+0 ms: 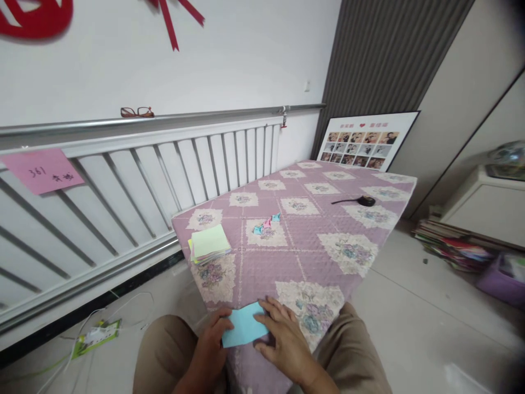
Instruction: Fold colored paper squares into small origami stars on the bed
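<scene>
A light blue sheet of paper (244, 324) with a faint crease down its middle lies at the near end of the table. My left hand (214, 338) pinches its left edge between thumb and fingers. On the right side, my right hand (283, 338) grips the sheet, with fingertips over its top right part and the thumb near the lower edge. Farther up the cloth stand three small folded paper pieces: a blue one (257, 230), a pink one (267, 223) and another blue one (276, 217). A stack of coloured paper sheets (210, 244), pale green on top, sits at the table's left edge.
A purple flowered cloth (303, 254) covers the table. A black tape measure (366, 201) lies toward its right side. Along the left runs a white radiator (164, 169), with glasses (137, 112) on the pipe above. A power strip (96, 336) with cables is on the floor.
</scene>
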The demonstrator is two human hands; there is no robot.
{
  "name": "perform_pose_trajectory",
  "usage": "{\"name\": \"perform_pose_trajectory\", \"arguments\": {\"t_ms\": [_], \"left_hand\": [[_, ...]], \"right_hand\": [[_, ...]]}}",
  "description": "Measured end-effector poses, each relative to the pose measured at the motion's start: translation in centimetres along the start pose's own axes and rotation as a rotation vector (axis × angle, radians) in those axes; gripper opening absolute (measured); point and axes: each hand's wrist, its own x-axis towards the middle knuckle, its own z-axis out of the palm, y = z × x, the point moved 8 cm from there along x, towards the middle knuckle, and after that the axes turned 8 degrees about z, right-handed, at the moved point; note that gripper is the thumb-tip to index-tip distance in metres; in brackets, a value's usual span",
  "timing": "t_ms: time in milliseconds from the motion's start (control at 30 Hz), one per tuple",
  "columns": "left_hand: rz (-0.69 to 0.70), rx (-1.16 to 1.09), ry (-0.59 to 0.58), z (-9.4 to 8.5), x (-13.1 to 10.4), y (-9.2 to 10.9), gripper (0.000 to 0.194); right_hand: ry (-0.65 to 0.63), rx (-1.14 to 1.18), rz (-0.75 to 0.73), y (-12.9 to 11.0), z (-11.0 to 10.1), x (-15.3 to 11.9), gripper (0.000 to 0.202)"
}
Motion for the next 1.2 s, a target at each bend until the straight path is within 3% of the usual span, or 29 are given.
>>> {"name": "perform_pose_trajectory", "arguments": {"t_ms": [167,433,667,933,1100,1200], "left_hand": [[-0.055,-0.137,0.137,-0.8,0.0,-1.4,0.032],[-0.129,-0.303,0.238,-0.1,1.4,-2.0,0.033],[-0.045,-0.3,0.116,0.8,2.6,-2.3,0.03],[0.073,0.123,-0.126,-0.2,1.9,-0.9,0.047],[0.095,0.467,-0.107,-1.0,0.6,-0.1,0.058],[0.143,0.615,-0.067,-0.4,-0.2,1.2,0.051]], "right_hand": [[0.032,0.012,-0.021,-0.1,-0.3,0.1,0.052],[0.252,0.014,-0.137,0.2,-0.4,-0.4,0.054],[0.333,0.013,-0.211,0.1,-0.7,-0.4,0.037],[0.266,-0.009,-0.17,-0.1,-0.5,-0.2,0.026],[0.264,-0.019,-0.172,-0.2,-0.5,-0.2,0.025],[0.265,-0.032,-0.184,-0.4,-0.4,-0.2,0.024]]}}
